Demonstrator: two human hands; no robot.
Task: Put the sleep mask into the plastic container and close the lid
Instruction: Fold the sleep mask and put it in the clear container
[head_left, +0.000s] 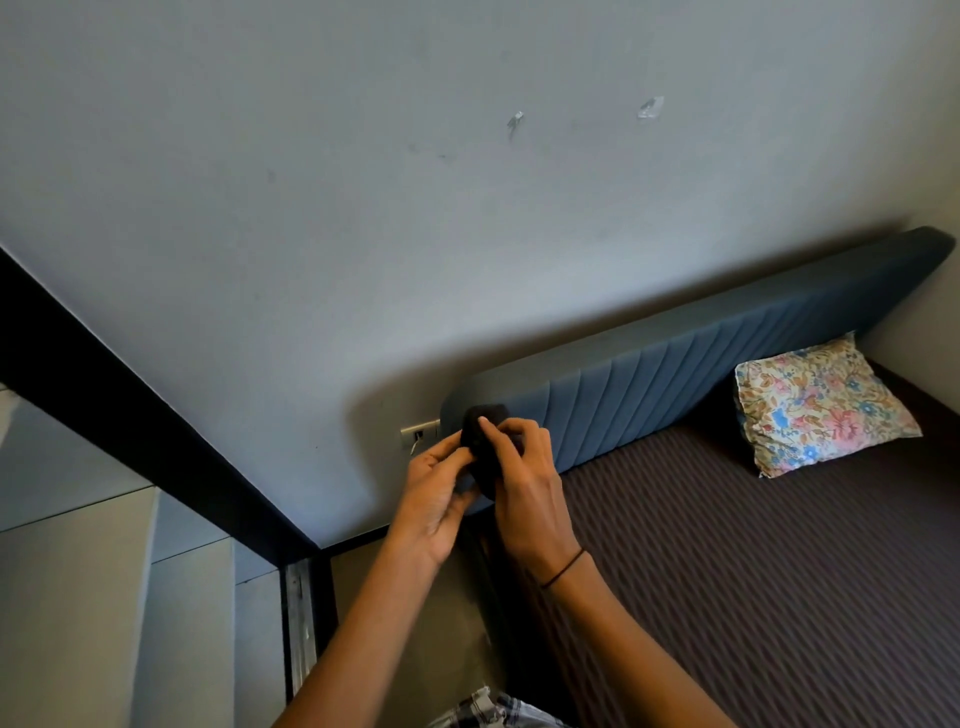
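A black sleep mask, bunched up, is held in the air between both hands in front of the left end of the blue headboard. My left hand pinches its left side with fingers and thumb. My right hand grips its right side, thumb on top, and covers much of it. The plastic container and its lid are not in view.
A bed with a dark ribbed cover fills the lower right, with a floral pillow against the padded blue headboard. A wall socket sits left of the headboard. A dark frame and pale panels stand at left.
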